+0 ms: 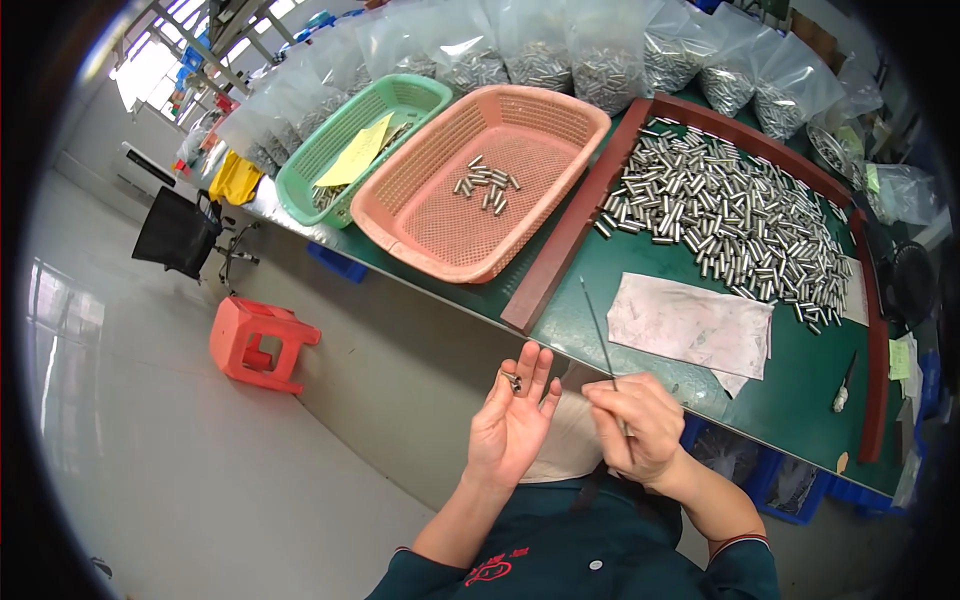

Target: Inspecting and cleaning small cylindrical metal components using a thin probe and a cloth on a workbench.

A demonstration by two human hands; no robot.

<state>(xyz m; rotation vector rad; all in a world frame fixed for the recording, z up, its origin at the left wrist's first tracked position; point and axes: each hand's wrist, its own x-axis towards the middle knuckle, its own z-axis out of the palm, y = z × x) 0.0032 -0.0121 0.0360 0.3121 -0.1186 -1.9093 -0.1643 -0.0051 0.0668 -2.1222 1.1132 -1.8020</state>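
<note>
My left hand point(512, 430) is palm up, its thumb and fingers closed on a small shiny metal cylinder point(513, 382). My right hand point(640, 425) grips a thin dark rod, perhaps a needle file point(600, 330), which points up and away past the table's near edge. The rod's tip is apart from the cylinder. Beyond my right hand a stained pale cloth point(685, 325) lies on the green tabletop. A wide heap of similar metal cylinders point(735, 215) spreads behind the cloth. Several more lie in a pink plastic basket point(460, 245) further left.
Dark red bars point(575, 220) border the heap. A green basket point(300, 200) holds metal parts and a yellow paper. Clear bags of metal parts point(540, 55) line the back. A thin pointed tool point(845, 385) lies at right. A red stool point(255, 345) stands on the floor.
</note>
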